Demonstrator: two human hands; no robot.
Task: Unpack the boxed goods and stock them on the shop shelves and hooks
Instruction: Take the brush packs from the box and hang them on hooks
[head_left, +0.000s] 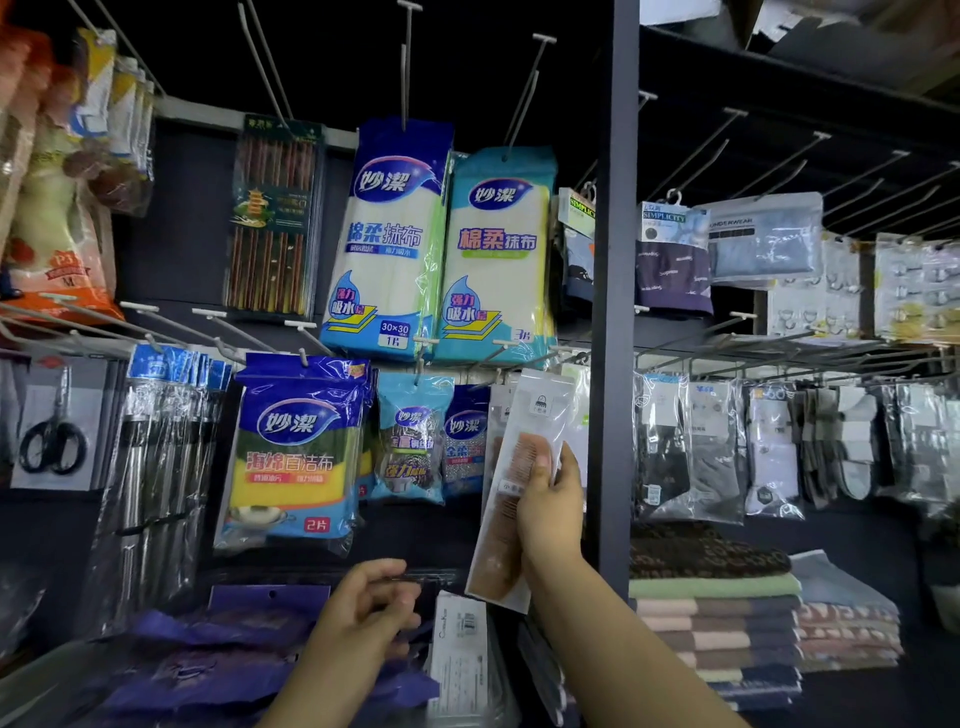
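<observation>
- Right hand (549, 506) raised at the pegboard, grip pinching a comb pack (519, 483): thumb across the front, fingers behind.
- Comb pack = long clear/white sleeve w/ a brownish comb inside, tilted slightly, top end up near the hooks by the dark upright post (615, 291), just left of it.
- Pack overlaps similar white packs hanging behind it; can't tell if its hole is on a hook.
- Left hand (371, 605) lower down, fingers curled, over a heap of purple packs (218, 649) at bottom; looks like it touches a clear-wrapped item there, but blurred, grip can't be told for sure.
- White labelled pack (460, 654) lies just right of left hand, betw. the two forearms.
- Hanging above: two cloth packs, blue (389, 239) and teal (496, 254), side by side; chopsticks pack (272, 218) to their left.
- Row below: sponge pack (296, 452), scourer packs (413, 441), steel utensils in clear bags (156, 467), scissors (52, 441) far left.
- Right of post: sock packs (691, 452) on hooks, underwear packs (763, 236) above, folded towels (717, 608) stacked on the shelf below.
</observation>
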